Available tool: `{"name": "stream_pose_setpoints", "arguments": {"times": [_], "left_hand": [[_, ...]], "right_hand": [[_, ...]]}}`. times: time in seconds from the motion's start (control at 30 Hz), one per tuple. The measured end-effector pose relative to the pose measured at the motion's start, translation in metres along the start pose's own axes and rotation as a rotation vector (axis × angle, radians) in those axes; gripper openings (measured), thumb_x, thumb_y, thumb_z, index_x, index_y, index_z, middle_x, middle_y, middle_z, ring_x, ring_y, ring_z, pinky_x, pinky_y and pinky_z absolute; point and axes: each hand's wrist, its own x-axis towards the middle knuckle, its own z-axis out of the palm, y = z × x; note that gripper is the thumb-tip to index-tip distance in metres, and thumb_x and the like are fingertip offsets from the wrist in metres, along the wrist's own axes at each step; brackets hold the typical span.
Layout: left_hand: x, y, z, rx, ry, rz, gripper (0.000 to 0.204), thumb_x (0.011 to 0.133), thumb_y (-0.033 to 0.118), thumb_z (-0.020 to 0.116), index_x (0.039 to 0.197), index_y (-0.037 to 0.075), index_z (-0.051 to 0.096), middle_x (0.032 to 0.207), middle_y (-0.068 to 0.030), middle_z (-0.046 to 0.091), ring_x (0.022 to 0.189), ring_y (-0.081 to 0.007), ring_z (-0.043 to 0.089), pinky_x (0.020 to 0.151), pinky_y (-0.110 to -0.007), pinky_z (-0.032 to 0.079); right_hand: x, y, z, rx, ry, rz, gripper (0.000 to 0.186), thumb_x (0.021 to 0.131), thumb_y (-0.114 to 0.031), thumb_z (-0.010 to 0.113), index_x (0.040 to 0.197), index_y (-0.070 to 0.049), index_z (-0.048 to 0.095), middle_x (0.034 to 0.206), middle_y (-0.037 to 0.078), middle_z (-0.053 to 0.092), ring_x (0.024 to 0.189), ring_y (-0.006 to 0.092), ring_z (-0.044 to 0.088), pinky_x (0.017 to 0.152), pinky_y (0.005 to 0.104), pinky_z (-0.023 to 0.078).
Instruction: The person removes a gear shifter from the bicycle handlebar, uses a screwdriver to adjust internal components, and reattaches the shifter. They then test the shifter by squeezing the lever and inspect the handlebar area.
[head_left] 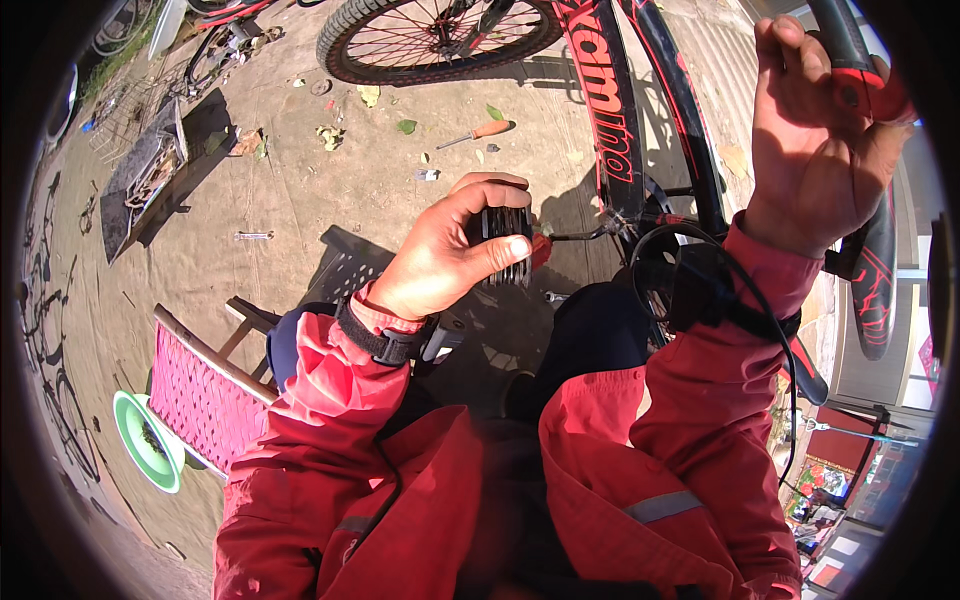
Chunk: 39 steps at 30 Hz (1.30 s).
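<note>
My left hand [450, 245] is closed around a black ridged bicycle pedal [505, 245], thumb across its near side. Beside the pedal is a red piece [541, 248], and a thin black arm [580, 236] runs from there toward the bottom of the bicycle frame [612, 130]. My right hand [820, 160] is raised at the upper right, palm toward me. Its curled fingers and thumb lie on either side of a black bar [838, 35] with a red collar [855, 88]. A black saddle [875, 280] with red markings sits below that hand.
The bicycle's wheel [440, 35] is at the top. A screwdriver [478, 133] with an orange handle lies on the ground among leaves. At left are a dark tray [150, 180] of scraps, a pink woven seat [205, 395] and a green basin [165, 455]. A black cable [765, 300] hangs by my right forearm.
</note>
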Motion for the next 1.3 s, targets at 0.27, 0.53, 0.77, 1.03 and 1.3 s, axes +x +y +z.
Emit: {"name": "stream_pose_setpoints", "arguments": {"times": [0.27, 0.53, 0.77, 1.03, 1.3], "left_hand": [[-0.002, -0.005, -0.002, -0.049, 0.018, -0.084, 0.037, 0.096, 0.013, 0.069, 0.127, -0.002, 0.058, 0.134, -0.0104, 0.051, 0.119, -0.0215, 0.059, 0.104, -0.036, 0.044], [0.0, -0.006, 0.006, -0.239, 0.102, -0.131, 0.033, 0.094, 0.015, 0.074, 0.12, -0.001, 0.061, 0.117, -0.0063, 0.058, 0.106, -0.0151, 0.059, 0.097, -0.031, 0.047], [0.002, -0.007, 0.009, -0.313, 0.135, -0.172, 0.034, 0.094, 0.015, 0.073, 0.122, -0.001, 0.06, 0.12, -0.0062, 0.058, 0.109, -0.0173, 0.061, 0.096, -0.032, 0.048], [0.002, -0.008, 0.015, -0.246, 0.202, -0.107, 0.04, 0.095, 0.015, 0.073, 0.127, -0.003, 0.058, 0.129, -0.0087, 0.054, 0.111, -0.0191, 0.061, 0.098, -0.033, 0.049], [0.0, -0.021, 0.017, -0.023, 0.23, -0.049, 0.036, 0.097, 0.013, 0.068, 0.129, -0.003, 0.059, 0.134, -0.0125, 0.054, 0.121, -0.0206, 0.054, 0.105, -0.033, 0.043]], "right_hand": [[-0.002, 0.005, 0.006, -0.1, 0.106, -0.116, 0.038, 0.103, -0.047, 0.053, 0.124, -0.02, 0.07, 0.093, 0.01, 0.07, 0.101, 0.0369, 0.055, 0.107, 0.0517, 0.032], [0.002, 0.011, -0.007, -0.268, -0.229, -0.224, 0.046, 0.108, -0.043, 0.042, 0.143, -0.014, 0.05, 0.118, 0.007, 0.069, 0.104, 0.0276, 0.057, 0.107, 0.0558, 0.034], [-0.013, 0.017, 0.0, -0.357, -0.015, -0.278, 0.046, 0.106, -0.043, 0.046, 0.137, -0.009, 0.047, 0.126, 0.011, 0.062, 0.108, 0.0302, 0.061, 0.102, 0.0536, 0.042], [-0.108, 0.077, 0.035, -0.637, 0.086, 0.57, 0.057, 0.096, -0.023, 0.072, 0.142, -0.004, 0.045, 0.12, 0.01, 0.059, 0.11, 0.0195, 0.062, 0.09, 0.0315, 0.051], [-0.153, 0.134, 0.053, -0.758, 0.106, 0.648, 0.036, 0.1, -0.023, 0.067, 0.131, -0.005, 0.06, 0.11, 0.003, 0.059, 0.082, 0.0077, 0.058, 0.07, 0.0238, 0.048]]}}
